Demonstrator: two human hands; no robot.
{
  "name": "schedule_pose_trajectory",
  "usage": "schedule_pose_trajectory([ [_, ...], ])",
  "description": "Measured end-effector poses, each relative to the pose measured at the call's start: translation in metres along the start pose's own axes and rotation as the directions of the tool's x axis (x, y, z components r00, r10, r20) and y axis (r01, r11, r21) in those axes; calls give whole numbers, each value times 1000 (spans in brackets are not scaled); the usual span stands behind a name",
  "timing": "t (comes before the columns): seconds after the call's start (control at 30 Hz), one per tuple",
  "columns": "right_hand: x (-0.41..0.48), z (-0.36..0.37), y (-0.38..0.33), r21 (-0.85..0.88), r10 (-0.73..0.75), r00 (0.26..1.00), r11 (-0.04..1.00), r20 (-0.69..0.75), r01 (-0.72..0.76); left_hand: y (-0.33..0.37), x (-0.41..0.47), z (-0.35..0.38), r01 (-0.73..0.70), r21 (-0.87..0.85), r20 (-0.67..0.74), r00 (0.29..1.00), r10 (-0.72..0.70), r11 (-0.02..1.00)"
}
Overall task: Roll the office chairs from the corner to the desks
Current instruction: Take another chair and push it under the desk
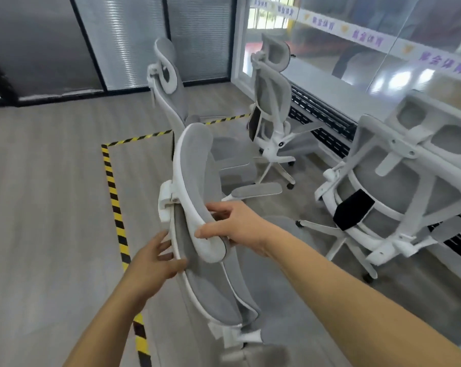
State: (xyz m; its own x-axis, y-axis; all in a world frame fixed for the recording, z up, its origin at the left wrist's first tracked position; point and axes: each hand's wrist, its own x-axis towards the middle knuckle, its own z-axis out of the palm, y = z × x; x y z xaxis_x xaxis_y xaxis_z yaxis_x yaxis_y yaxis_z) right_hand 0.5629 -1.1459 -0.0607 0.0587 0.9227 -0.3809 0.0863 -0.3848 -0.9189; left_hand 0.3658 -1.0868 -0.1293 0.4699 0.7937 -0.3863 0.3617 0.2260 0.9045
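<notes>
Striped floor tape (113,197) runs just left of the chair (213,292) being moved, which stands right in front of the person. The left hand (152,266) lies on the backrest rim, fingers spread; I cannot tell if it grips. The right hand (237,226) clamps the headrest (195,165). Push from the rim rather than that pivoting headrest, steering right toward the desk (338,88) and passing wide of the nearest parked chair (383,186).

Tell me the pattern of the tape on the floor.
The floor tape has yellow and black stripes; head view.
</notes>
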Motion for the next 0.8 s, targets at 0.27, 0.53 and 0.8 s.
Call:
schedule_pose_trajectory([
  [0.27, 28, 82, -7, -21, -90, 992, 996, 87, 92, -32, -19, -100, 112, -11, 36, 993, -112, 994],
  [0.53, 52, 162, -14, -11, -148, 979, 988, 139, 151, -44, -64, -160, 159, 67, -42, 987, -156, 985],
  [0.8, 56, 202, -18, 42, -172, 966, 985, 194, 167, -27, -86, -199, 93, 42, -548, 835, -55, 995],
])
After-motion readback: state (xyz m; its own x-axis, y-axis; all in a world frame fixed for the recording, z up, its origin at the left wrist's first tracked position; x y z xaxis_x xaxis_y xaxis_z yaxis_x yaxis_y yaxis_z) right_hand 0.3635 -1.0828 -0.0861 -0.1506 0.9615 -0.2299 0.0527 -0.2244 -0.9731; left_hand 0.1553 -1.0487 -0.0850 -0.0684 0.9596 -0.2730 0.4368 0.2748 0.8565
